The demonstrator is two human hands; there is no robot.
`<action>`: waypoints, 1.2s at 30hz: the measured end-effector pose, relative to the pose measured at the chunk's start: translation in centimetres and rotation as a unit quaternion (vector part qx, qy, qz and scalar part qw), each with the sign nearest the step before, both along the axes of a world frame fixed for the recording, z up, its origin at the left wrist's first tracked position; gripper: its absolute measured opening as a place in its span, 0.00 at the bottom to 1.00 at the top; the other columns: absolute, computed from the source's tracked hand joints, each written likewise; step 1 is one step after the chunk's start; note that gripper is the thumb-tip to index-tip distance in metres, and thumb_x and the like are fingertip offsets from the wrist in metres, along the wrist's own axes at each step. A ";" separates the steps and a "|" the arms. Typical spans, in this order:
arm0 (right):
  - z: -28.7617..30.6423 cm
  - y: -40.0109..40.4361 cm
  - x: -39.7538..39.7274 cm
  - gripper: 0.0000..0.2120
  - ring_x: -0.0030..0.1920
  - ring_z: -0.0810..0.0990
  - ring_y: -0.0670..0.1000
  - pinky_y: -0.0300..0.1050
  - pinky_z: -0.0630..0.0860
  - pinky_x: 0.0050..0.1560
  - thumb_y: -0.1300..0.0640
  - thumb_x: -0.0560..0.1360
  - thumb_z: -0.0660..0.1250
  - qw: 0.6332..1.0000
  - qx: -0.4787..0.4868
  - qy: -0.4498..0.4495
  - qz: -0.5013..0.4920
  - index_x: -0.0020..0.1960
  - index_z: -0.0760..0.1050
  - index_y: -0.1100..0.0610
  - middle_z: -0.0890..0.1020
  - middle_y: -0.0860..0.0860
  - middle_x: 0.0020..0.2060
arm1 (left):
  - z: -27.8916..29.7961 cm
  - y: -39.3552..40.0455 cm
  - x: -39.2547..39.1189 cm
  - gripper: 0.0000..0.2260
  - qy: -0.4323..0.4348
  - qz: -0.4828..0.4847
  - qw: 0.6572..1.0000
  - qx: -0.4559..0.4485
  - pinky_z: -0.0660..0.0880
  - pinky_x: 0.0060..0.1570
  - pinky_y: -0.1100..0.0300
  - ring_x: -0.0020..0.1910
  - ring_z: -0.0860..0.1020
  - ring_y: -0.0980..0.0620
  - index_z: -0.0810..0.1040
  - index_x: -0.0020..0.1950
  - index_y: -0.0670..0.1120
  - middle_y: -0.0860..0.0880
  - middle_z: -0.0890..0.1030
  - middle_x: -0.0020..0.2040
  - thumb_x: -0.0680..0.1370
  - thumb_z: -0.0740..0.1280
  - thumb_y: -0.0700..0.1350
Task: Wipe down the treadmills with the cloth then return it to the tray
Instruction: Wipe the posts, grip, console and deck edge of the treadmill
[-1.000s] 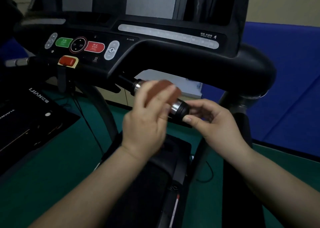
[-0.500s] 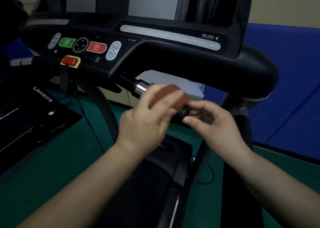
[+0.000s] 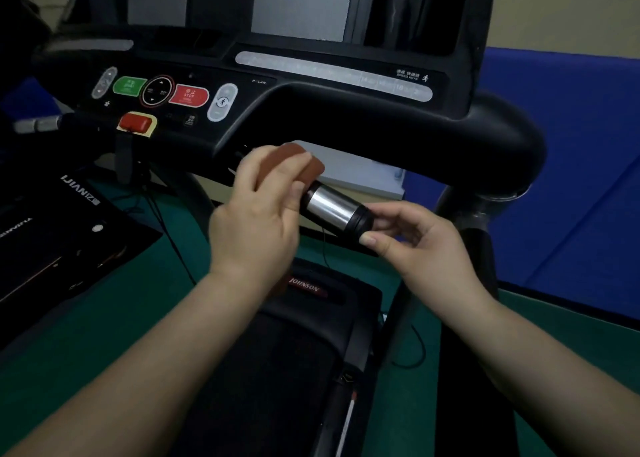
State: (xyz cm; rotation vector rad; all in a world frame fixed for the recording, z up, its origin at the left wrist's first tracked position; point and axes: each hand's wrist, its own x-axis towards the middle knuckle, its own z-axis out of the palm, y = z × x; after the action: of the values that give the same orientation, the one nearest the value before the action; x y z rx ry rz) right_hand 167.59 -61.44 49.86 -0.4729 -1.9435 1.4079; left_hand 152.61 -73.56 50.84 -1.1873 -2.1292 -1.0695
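A black treadmill console (image 3: 346, 120) with green and red buttons fills the upper view. Below it a short handlebar grip with a silver metal sleeve (image 3: 329, 207) sticks out toward me. My left hand (image 3: 259, 214) holds a brown cloth (image 3: 298, 162) wrapped over the inner part of the grip, near the console. My right hand (image 3: 415, 241) pinches the black end cap (image 3: 362, 222) of the grip with thumb and fingers. The tray is not in view.
The treadmill belt and a motor cover marked JOHNSON (image 3: 304, 285) lie below my arms. A second black treadmill (image 3: 52, 234) stands at the left on the green floor. Blue padded mats (image 3: 571, 179) line the right wall. Cables trail across the floor.
My left hand has slid the cloth up the grip toward the console, uncovering the silver sleeve. My right hand stays on the end cap.
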 end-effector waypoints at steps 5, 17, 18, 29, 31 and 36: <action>0.2 -0.1 -0.2 0.16 0.41 0.78 0.42 0.31 0.75 0.45 0.60 0.64 0.74 1.000 0.001 0.011 -0.011 0.49 0.79 0.47 0.81 0.47 0.40 | -1.1 0.6 2.4 0.16 0.052 -0.090 0.994 -0.032 0.74 0.33 0.58 0.46 0.80 0.48 0.73 0.66 0.58 0.51 0.71 0.66 0.80 0.55 0.53; 0.4 -0.1 0.2 0.15 0.43 0.81 0.43 0.33 0.75 0.47 0.63 0.68 0.73 1.000 0.004 0.015 0.011 0.51 0.80 0.47 0.83 0.48 0.42 | -1.2 0.4 1.6 0.15 0.053 -0.081 0.995 -0.024 0.76 0.34 0.56 0.46 0.80 0.46 0.69 0.66 0.63 0.56 0.69 0.67 0.79 0.56 0.54; 0.2 0.0 0.2 0.16 0.44 0.80 0.43 0.32 0.75 0.47 0.63 0.68 0.73 1.000 0.002 0.009 0.011 0.52 0.80 0.48 0.83 0.49 0.43 | -0.6 0.2 -0.1 0.15 0.028 -0.045 0.999 -0.011 0.74 0.37 0.55 0.47 0.79 0.45 0.68 0.65 0.64 0.57 0.69 0.66 0.79 0.57 0.53; 0.3 -0.1 0.1 0.18 0.44 0.80 0.46 0.36 0.77 0.48 0.50 0.64 0.71 1.000 -0.002 -0.008 0.010 0.54 0.80 0.47 0.82 0.45 0.41 | 1.0 -1.3 -4.2 0.16 0.023 -0.011 0.999 -0.037 0.75 0.39 0.55 0.49 0.79 0.47 0.71 0.66 0.61 0.57 0.70 0.66 0.80 0.54 0.53; 0.3 -0.2 0.0 0.17 0.43 0.80 0.44 0.35 0.76 0.46 0.50 0.64 0.71 1.000 -0.007 -0.002 0.009 0.53 0.80 0.45 0.82 0.43 0.40 | 1.0 -0.8 -3.4 0.16 -0.023 -0.011 1.000 -0.003 0.75 0.44 0.54 0.51 0.77 0.50 0.72 0.65 0.60 0.58 0.70 0.66 0.80 0.54 0.52; 0.2 -0.2 -0.1 0.16 0.42 0.79 0.44 0.36 0.77 0.44 0.62 0.69 0.72 1.000 -0.013 0.002 0.012 0.52 0.80 0.44 0.82 0.43 0.39 | 1.1 -1.0 -1.9 0.17 -0.001 -0.062 0.998 -0.034 0.74 0.43 0.55 0.51 0.77 0.51 0.72 0.66 0.60 0.58 0.70 0.65 0.79 0.52 0.54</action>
State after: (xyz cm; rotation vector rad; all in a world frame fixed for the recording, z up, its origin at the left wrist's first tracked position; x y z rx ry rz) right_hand 167.54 -61.67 50.06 -0.4604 -1.9352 1.4494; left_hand 150.75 -74.57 51.92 -1.3655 -2.1319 -1.0575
